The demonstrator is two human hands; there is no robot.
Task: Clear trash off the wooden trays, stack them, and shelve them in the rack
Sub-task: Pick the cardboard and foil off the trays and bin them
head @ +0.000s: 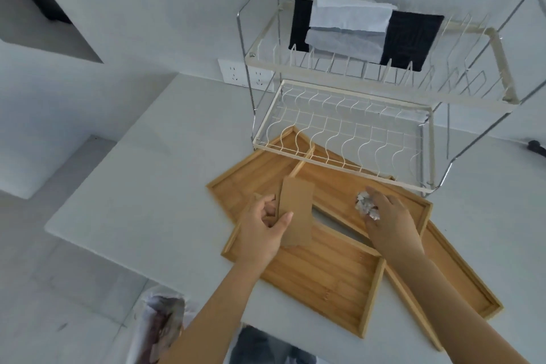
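Observation:
Several wooden trays lie overlapping on the white counter: a near one [331, 278], one behind it [334, 183] reaching under the rack, and a long one at the right [461, 272]. My left hand [263, 230] grips a brown cardboard piece [295, 213] above the trays. My right hand [390, 221] rests on the back tray with its fingers closing over a crumpled ball of white paper [365, 204]. The two-tier wire dish rack [348, 139] stands behind the trays, its lower shelf bare.
Folded black and white cloths [363, 29] lie on the rack's top tier. A wall socket [245, 74] sits left of the rack. A bin lined with a plastic bag [159, 325] stands on the floor below the counter's near left edge.

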